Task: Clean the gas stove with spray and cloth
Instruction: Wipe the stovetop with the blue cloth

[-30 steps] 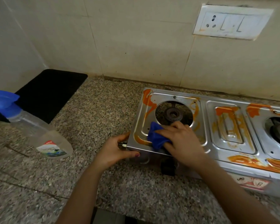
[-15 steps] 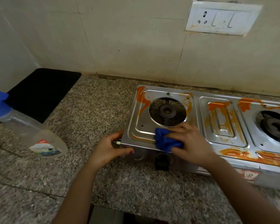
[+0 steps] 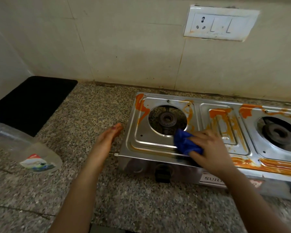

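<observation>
Two hands: the right hand (image 3: 210, 148) bunches the blue cloth (image 3: 185, 143) in curled fingers on the gas stove (image 3: 139, 132), at the front rim of its left burner (image 3: 167, 119). The left hand (image 3: 106, 138) hangs flat and empty beside the stove's left side. The stove sits by the back edge of the tabletop (image 3: 84, 115), and the spray bottle (image 3: 23, 148) lies at its left edge. The step is wiping; next, I judge, the cloth must sweep right across the orange smears (image 3: 223, 121).

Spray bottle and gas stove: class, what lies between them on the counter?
Head view: the left hand, fingers straight, and speckled counter lie between the spray bottle and the gas stove; nothing else.
</observation>
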